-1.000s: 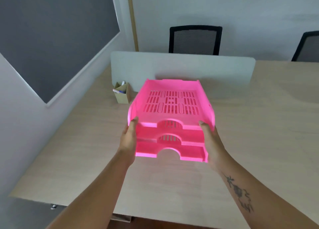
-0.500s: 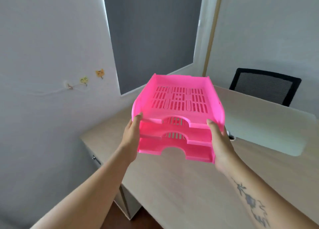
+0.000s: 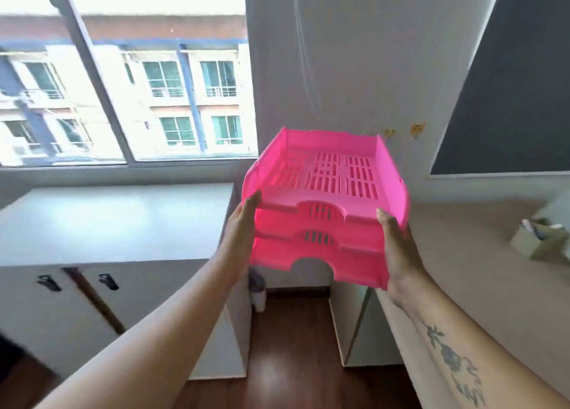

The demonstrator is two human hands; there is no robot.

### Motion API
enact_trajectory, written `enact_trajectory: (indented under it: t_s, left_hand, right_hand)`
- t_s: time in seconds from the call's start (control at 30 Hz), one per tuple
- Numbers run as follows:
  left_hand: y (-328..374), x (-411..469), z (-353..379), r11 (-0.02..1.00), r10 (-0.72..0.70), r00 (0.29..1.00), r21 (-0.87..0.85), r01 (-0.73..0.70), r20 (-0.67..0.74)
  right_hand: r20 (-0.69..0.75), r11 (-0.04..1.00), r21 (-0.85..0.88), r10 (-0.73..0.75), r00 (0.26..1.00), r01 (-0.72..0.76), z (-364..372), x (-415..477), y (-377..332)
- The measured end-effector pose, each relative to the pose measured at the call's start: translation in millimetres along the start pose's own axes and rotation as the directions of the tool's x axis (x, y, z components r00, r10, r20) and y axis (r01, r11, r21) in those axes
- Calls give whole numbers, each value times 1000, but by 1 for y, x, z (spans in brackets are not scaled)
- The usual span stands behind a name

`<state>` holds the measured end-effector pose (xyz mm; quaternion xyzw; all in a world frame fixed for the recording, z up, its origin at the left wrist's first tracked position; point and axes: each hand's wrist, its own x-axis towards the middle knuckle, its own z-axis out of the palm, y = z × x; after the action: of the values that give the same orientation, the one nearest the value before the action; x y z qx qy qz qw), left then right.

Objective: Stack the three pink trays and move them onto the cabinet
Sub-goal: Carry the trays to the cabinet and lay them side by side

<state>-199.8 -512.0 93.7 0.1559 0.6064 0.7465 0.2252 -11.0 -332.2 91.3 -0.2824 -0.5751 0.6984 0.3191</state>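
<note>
Three pink slotted trays (image 3: 324, 205) sit nested in one stack, held in the air at chest height. My left hand (image 3: 242, 226) grips the stack's left side and my right hand (image 3: 398, 251) grips its right side. The stack hangs over the gap between the white cabinet (image 3: 117, 220) at the left and the beige desk (image 3: 481, 254) at the right. The cabinet's flat top lies just left of the stack and a little below it.
A large window (image 3: 123, 84) fills the wall behind the cabinet. A small cardboard box (image 3: 536, 242) with pens stands on the desk at the far right. A dark board (image 3: 509, 100) hangs on the right wall. Wooden floor (image 3: 293, 362) shows in the gap below.
The view has swung left from the desk to the window and cabinet. Both hands have carried the tray stack along, off the desk and toward the cabinet.
</note>
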Motion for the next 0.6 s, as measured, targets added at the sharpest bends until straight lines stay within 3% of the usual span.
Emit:
enact_trajectory:
  t_s: [0.2, 0.33, 0.6]
  left_hand:
    - [41, -27, -122, 998, 56, 983, -3, -57, -174]
    - [63, -38, -202, 998, 68, 950, 11, -68, -305]
    - [89, 5, -364, 997, 78, 906, 51, -62, -416]
  right_hand:
    - [265, 999, 18, -32, 964, 28, 132, 1, 16]
    - [429, 999, 10, -35, 903, 34, 224, 3, 36]
    - [501, 1000, -8, 21, 865, -19, 403, 19, 81]
